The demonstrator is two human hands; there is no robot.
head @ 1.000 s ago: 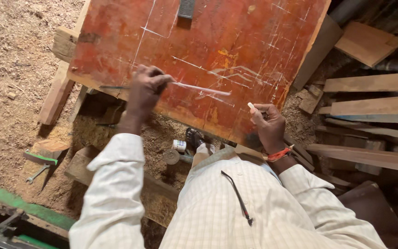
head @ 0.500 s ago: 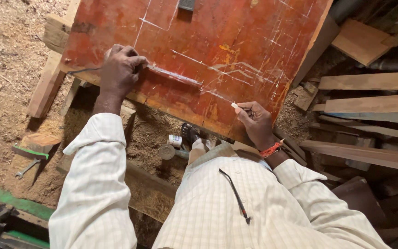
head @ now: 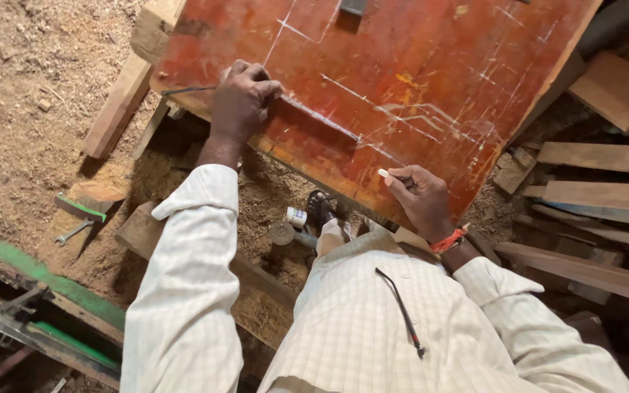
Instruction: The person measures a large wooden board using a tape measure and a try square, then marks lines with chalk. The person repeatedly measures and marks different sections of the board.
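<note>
We pin the ruler [head: 314, 116] flat on the red board [head: 416, 65] under our closed left hand [head: 242, 102], right hand [head: 420, 196] pinching chalk [head: 383, 173], so we'd best hold firm and draw tight along its edge.

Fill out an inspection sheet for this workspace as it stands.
Surface: red-painted wooden board, scratched, chalk lines across it.
Job's things: long thin metal strip lying flat on the board; small white chalk piece.
Clutter: small white tin, steel spanner on the sawdust floor.
Hands: left hand pressing the strip; right hand pinching the chalk.
Cables: thin black cord on the shirt.
Surroundings: loose wooden planks at right.
</note>
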